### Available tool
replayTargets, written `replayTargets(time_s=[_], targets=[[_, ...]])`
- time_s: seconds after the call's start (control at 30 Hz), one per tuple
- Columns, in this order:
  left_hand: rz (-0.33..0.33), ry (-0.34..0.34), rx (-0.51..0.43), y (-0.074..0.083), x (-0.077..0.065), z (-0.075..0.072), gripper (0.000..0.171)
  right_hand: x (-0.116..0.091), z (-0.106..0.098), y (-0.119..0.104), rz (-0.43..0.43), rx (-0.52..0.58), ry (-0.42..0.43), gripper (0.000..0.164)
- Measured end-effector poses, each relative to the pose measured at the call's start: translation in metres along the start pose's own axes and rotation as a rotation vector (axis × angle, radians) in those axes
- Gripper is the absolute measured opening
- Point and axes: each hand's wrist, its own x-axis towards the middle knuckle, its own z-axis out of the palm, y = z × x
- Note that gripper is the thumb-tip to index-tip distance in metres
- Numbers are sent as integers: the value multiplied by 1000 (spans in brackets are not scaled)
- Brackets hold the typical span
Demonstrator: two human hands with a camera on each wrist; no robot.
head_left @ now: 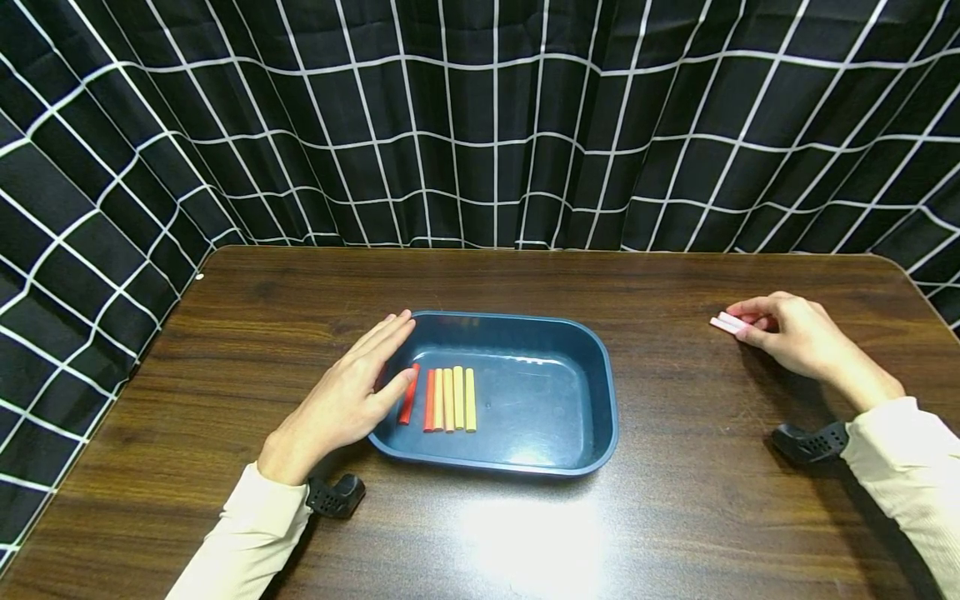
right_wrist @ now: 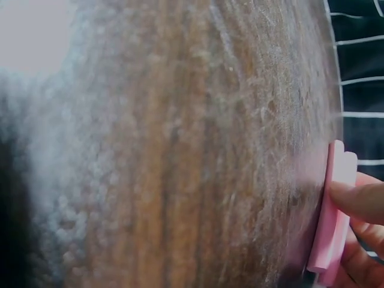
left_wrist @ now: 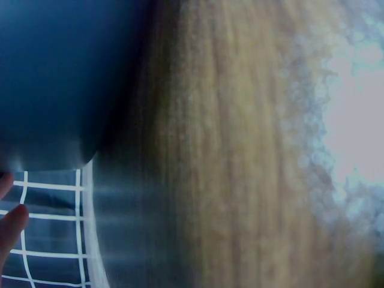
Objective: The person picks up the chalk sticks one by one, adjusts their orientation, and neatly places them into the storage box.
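Note:
A blue tray [head_left: 551,400] stands mid-table, holding a row of chalk sticks: two red ones [head_left: 429,402] at the left and several yellow ones [head_left: 459,400] beside them. Across the tray's left rim lies my left hand [head_left: 337,408], fingers straight, its thumb over the top of the leftmost red stick. Far to the right, my right hand [head_left: 802,337] pinches two pink chalk sticks [head_left: 726,323] side by side, low over the table. The right wrist view shows the thumb pressed along these pink sticks [right_wrist: 327,222]. Only fingertips [left_wrist: 13,222] appear in the left wrist view, close to the tray's wall.
The brown wooden table [head_left: 660,517] has a bright light reflection near its front. A black curtain with a white grid [head_left: 465,125] hangs behind the table and along its left side. Black wrist cameras [head_left: 337,497] sit below both cuffs.

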Motion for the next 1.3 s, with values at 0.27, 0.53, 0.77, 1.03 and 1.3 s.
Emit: replayTargets(time_s=[0.27,0.53,0.77,1.03,1.3], targets=[[-10,-6,-2,1,-1,-1,63,0,0,-2,21,28,0,17],[4,-1,-1,0,0,0,62,0,-4,-7,41,80,-8,19],[1,0,5,0,0,0,62,-1,-8,-17,28,110,0,21],[-2,0,0,1,-1,-1,63,1,-11,-31,40,154,3,19],[8,4,-4,1,0,0,62,1,-14,-46,51,221,-5,23]])
